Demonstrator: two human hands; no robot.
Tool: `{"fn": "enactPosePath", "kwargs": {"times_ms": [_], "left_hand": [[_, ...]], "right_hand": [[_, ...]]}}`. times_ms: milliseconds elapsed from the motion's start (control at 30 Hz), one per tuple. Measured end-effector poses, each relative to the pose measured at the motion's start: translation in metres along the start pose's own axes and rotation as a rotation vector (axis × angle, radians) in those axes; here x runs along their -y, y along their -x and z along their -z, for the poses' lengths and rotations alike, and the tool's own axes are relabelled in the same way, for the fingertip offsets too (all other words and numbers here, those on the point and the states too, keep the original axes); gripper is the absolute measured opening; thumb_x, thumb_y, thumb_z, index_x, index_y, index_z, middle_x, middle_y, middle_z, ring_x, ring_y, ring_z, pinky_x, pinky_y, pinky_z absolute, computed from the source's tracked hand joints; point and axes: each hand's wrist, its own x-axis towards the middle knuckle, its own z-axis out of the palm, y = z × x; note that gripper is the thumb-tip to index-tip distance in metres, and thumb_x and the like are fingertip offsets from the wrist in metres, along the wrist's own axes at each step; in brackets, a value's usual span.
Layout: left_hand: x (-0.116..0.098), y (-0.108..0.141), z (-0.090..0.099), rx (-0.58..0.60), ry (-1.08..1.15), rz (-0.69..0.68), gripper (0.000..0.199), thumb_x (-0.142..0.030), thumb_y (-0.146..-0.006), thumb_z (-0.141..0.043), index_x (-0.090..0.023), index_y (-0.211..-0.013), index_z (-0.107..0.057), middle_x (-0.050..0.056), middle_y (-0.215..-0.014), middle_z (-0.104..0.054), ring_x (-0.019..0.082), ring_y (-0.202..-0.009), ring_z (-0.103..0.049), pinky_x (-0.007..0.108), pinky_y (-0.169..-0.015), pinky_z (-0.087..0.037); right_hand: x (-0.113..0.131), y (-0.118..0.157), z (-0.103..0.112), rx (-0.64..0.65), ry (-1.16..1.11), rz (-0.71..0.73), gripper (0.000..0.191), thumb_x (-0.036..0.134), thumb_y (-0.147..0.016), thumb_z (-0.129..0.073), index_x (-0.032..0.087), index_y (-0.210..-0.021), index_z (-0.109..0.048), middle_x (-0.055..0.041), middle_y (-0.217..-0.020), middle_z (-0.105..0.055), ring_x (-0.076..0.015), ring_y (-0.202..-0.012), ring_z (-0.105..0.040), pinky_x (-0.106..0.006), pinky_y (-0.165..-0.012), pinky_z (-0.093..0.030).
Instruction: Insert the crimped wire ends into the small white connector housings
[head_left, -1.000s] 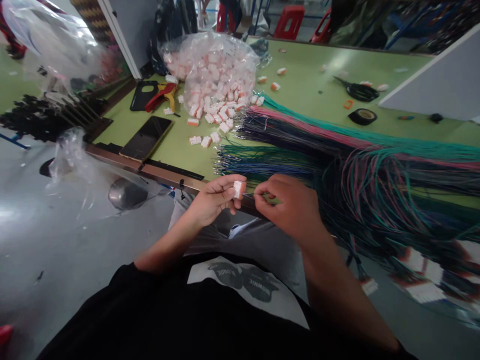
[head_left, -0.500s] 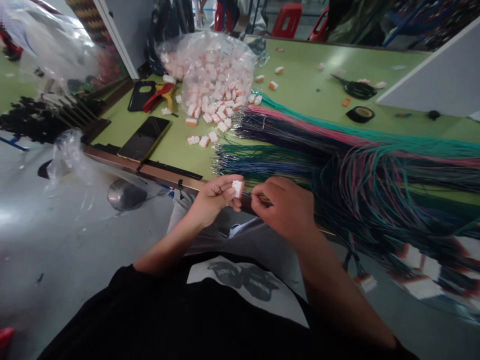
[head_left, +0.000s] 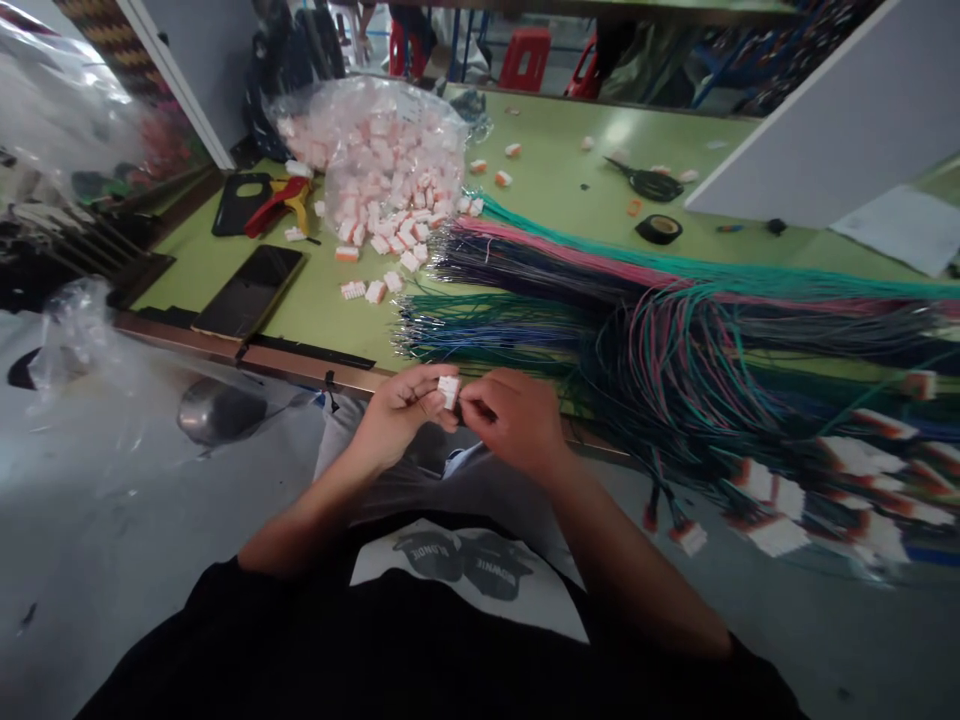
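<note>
In the head view, a white connector [head_left: 448, 391] is grasped between the thumb and fingers of the left hand [head_left: 405, 412], just in front of the edge of the bench [head_left: 322, 310] and above the lap. The right hand [head_left: 517, 415] is held close beside it, its fingers curled and the thumb and forefinger pinched at the connector's side; whether a wire is gripped there cannot be told.

By this pose, fine work on the connector is judged to be in hand, most likely the fitting of a wire. For the next move, a steady left grasp and a straight, gentle push by the right fingertips would be called for, since slots so small are easily missed.

Beyond the hands, wires [head_left: 517, 330] are laid across the bench, their metal ends [head_left: 409, 330] turned to the left. Loose connectors [head_left: 375, 291] are scattered before a clear bag [head_left: 405, 150], and wired connectors [head_left: 780, 535] are hung past the front edge at the right.
</note>
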Motion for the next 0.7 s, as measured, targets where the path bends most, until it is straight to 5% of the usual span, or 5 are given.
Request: {"fn": "enactPosePath", "kwargs": {"times_ms": [267, 467, 700], "left_hand": [[-0.002, -0.002, 0.003, 0.034, 0.108, 0.046, 0.037, -0.035, -0.065, -0.086, -0.016, -0.094, -0.073, -0.002, -0.068, -0.067, 0.01, -0.053, -0.064, 0.023, -0.055, -0.055], [-0.001, -0.004, 0.002, 0.081, 0.157, 0.042, 0.035, -0.032, -0.064, -0.086, -0.016, -0.093, -0.073, -0.002, -0.067, -0.069, 0.01, -0.05, -0.065, 0.021, -0.052, -0.055], [-0.001, -0.006, 0.004, 0.105, 0.122, 0.06, 0.034, -0.033, -0.067, -0.083, -0.016, -0.094, -0.072, -0.002, -0.068, -0.069, 0.01, -0.052, -0.065, 0.023, -0.053, -0.056]], "right_hand": [[-0.005, -0.003, 0.015, 0.098, -0.386, -0.112, 0.015, 0.021, -0.081, -0.053, 0.018, -0.075, -0.067, -0.0006, -0.072, -0.067, -0.0113, -0.064, -0.055, -0.023, -0.06, -0.036], [-0.043, -0.041, 0.029, -0.028, 0.075, -0.156, 0.02, 0.021, -0.085, -0.051, 0.02, -0.081, -0.07, -0.0068, -0.084, -0.07, -0.02, -0.079, -0.058, -0.03, -0.066, -0.038], [-0.048, -0.083, 0.004, 0.222, 0.357, 0.0, 0.021, 0.013, -0.081, -0.054, 0.018, -0.087, -0.073, -0.0115, -0.095, -0.072, -0.0239, -0.088, -0.06, -0.033, -0.069, -0.037]]}}
